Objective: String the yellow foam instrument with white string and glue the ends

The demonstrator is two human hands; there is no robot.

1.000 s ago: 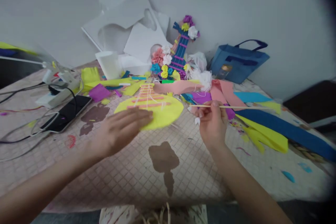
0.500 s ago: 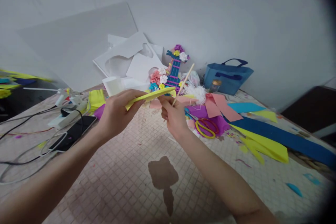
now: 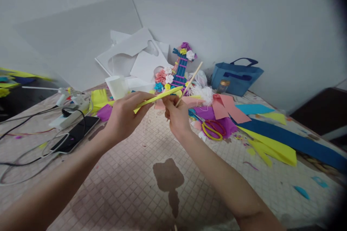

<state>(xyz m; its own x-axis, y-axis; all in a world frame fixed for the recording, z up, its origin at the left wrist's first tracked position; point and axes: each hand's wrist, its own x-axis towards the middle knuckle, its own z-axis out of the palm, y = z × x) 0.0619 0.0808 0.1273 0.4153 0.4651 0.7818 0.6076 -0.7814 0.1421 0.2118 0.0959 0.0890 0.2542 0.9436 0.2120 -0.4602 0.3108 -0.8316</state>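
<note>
In the head view, my left hand [image 3: 127,113] pinches a folded yellow crepe paper strip [image 3: 159,96] between thumb and fingers. My right hand [image 3: 176,113] is closed on a thin wooden stick [image 3: 193,78], which slants up to the right. The fingertips of my right hand also touch the far part of the yellow strip, close to the stick. Just behind both hands stands a dark blue guitar-shaped craft piece [image 3: 180,69] trimmed with paper flowers [image 3: 161,76].
Scissors [image 3: 212,131] with yellow and red handles lie on purple paper at right, beside pink pieces [image 3: 230,107] and a long blue strip [image 3: 287,139]. A blue bag [image 3: 235,77] stands behind. A phone [image 3: 77,135], cables and a glue gun [image 3: 63,97] lie left.
The yellow strip has shifted slightly right in my left hand's grip, and my right hand has turned a little with the stick. The whole view has moved slightly.
</note>
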